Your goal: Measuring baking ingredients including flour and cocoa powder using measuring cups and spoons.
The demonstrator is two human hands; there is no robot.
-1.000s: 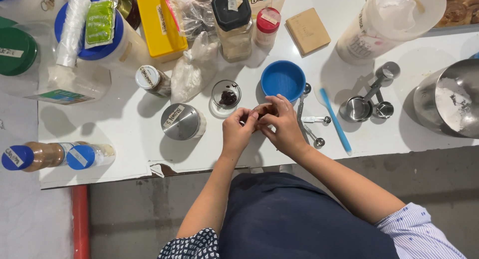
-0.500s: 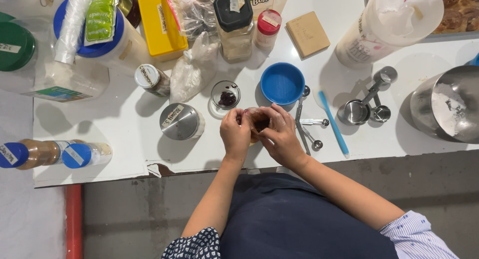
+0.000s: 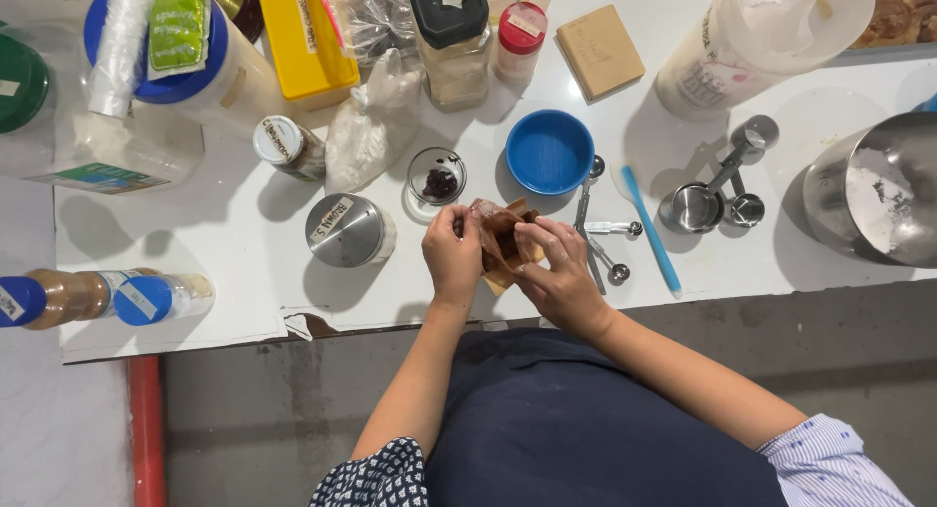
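Gripping a crumpled brown paper packet (image 3: 500, 236) between left hand (image 3: 451, 258) and right hand (image 3: 558, 278), both clamped on it, blue round bowl (image 3: 549, 152) just beyond, white table (image 3: 244, 234) beneath.

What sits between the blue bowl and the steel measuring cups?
In the head view, the metal measuring spoons and a blue plastic stick lie between the round blue bowl and steel measuring cups.
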